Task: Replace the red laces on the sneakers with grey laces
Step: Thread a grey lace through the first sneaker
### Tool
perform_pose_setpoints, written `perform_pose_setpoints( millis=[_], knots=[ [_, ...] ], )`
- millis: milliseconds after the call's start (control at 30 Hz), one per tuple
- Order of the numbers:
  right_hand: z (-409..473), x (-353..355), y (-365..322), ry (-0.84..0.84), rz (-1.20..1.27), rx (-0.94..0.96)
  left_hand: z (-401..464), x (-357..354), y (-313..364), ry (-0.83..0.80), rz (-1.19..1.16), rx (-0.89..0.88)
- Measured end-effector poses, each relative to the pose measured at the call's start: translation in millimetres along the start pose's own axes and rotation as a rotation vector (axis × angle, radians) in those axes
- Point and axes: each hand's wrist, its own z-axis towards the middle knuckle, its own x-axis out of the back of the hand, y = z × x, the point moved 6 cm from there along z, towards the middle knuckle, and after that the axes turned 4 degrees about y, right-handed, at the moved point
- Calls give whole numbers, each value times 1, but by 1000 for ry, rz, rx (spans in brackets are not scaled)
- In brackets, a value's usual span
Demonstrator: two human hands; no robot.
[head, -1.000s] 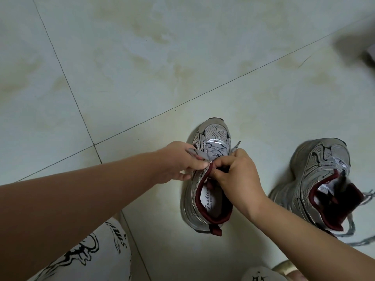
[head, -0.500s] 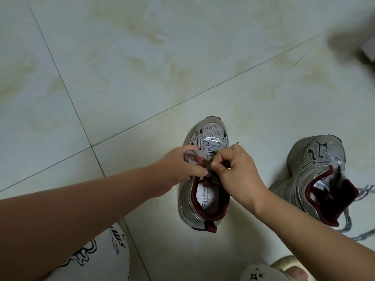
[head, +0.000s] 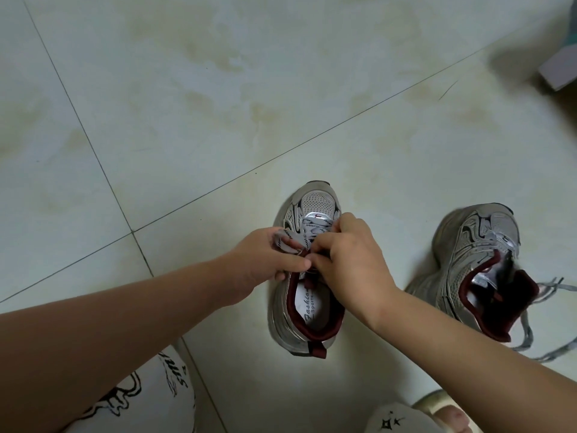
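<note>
Both hands meet over the near sneaker (head: pixel 307 276), toe pointing away: left hand (head: pixel 265 260) pinches the grey lace (head: pixel 288 240), right hand (head: pixel 349 257) fingers curl round its other part at the eyelets.

- Looks like a home: a glossy, pale tiled floor (head: pixel 218 89) with thin dark grout lines and yellowish marbling.
- Two worn sneakers (head: pixel 307 276) stand straight on the floor, not on any furniture.
- The person crouches in printed white shorts (head: pixel 134 398), a slipper (head: pixel 437 407) on one foot.
- A box corner (head: pixel 559 70) sits at the floor's far right edge.
</note>
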Motion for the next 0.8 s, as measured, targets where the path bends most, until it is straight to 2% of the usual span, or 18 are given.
perform_pose_setpoints(
  millis=[200,267,333,433,533,633,700,800],
  knots=[
    [0,10,0,-22,38,128,-4,2,-4,76,-118,16],
    [-1,26,7,-56,126,117,-6,4,-5,84,-145,23],
    [-2,53,25,-52,317,-20,-7,7,-5,70,-146,23],
    [-5,81,52,3,828,-279,-6,7,-4,64,-108,10],
    [-10,59,43,-145,1331,-457,-5,5,-2,114,17,-76],
    [-10,36,27,-267,1565,-535,-9,6,5,199,266,-272],
    [-2,40,33,-192,1642,-573,-13,6,10,278,474,-394],
    [7,47,47,-57,1701,-674,-21,-2,18,305,629,-545]
  ],
)
